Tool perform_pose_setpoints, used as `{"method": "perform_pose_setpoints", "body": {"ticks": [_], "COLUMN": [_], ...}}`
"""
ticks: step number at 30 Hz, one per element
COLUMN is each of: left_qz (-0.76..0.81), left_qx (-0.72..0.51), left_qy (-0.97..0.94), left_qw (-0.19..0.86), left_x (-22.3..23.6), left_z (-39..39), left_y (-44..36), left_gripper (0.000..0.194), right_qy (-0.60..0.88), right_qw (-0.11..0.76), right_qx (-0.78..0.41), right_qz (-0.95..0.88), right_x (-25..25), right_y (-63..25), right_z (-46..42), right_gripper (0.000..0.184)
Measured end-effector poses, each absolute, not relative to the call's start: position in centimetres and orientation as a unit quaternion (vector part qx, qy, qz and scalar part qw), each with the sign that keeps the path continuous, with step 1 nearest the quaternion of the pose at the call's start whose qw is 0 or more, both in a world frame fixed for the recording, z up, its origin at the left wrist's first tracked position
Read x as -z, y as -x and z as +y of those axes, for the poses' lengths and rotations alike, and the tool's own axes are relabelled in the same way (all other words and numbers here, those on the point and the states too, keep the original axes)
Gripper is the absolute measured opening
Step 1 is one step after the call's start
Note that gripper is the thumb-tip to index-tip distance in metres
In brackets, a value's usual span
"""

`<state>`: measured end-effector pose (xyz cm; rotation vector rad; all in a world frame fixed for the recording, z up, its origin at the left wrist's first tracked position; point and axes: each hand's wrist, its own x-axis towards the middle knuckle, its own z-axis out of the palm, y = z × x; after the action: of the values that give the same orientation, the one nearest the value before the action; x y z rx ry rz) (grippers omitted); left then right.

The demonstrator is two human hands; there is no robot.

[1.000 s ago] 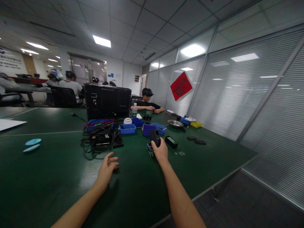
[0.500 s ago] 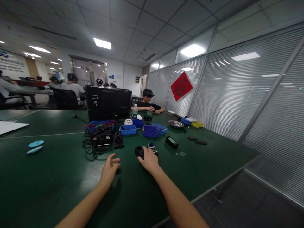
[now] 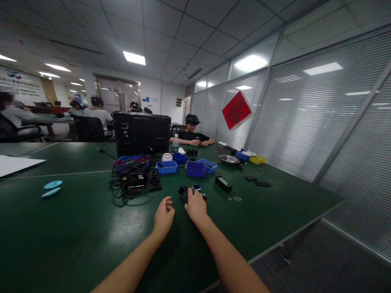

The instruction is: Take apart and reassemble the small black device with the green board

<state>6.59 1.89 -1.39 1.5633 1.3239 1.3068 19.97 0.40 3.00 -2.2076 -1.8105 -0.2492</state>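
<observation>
My right hand (image 3: 196, 205) is closed over a black boxy device (image 3: 183, 193) low at the tabletop; its dark end sticks out to the left of my fingers. The exact kind of device cannot be made out. Just beyond my fingers lies a small circuit board with a screen (image 3: 196, 187), partly hidden by the hand. My left hand (image 3: 164, 213) is a little to the left, fingers loosely bent, holding nothing and apart from the device. A black open case with a greenish inside (image 3: 223, 183) lies to the right of my right hand.
Blue bins (image 3: 166, 167) and a purple-blue box (image 3: 195, 169) stand beyond my hands. Tangled cables surround a black power unit (image 3: 133, 180) on the left. A metal pan (image 3: 229, 160) and flat black pieces (image 3: 262, 184) lie right. A person (image 3: 192, 132) sits across the table.
My right hand has brought the black device down and left to the tabletop, uncovering the circuit board. My left hand has moved right, closer to it.
</observation>
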Motion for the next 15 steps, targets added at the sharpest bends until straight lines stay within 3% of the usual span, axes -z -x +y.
{"method": "perform_pose_setpoints", "body": {"ticks": [5, 11, 15], "left_qz": [0.506, 0.502, 0.501], "left_qx": [-0.506, -0.502, -0.495], "left_qy": [-0.601, -0.591, -0.586], "left_qw": [0.357, 0.384, 0.401], "left_x": [1.1, 1.2, 1.1], "left_z": [1.9, 2.2, 2.1], "left_y": [-5.5, -5.5, -5.5], "left_gripper": [0.042, 0.039, 0.038], "right_qy": [0.732, 0.765, 0.757], "right_qw": [0.136, 0.156, 0.16], "right_qx": [0.106, 0.044, 0.082], "right_qz": [-0.659, -0.624, -0.628], "right_x": [-2.9, -3.6, -3.8], "right_y": [-18.5, -19.3, -19.5], "right_z": [-0.2, 0.1, 0.0], "right_gripper": [0.058, 0.046, 0.047]}}
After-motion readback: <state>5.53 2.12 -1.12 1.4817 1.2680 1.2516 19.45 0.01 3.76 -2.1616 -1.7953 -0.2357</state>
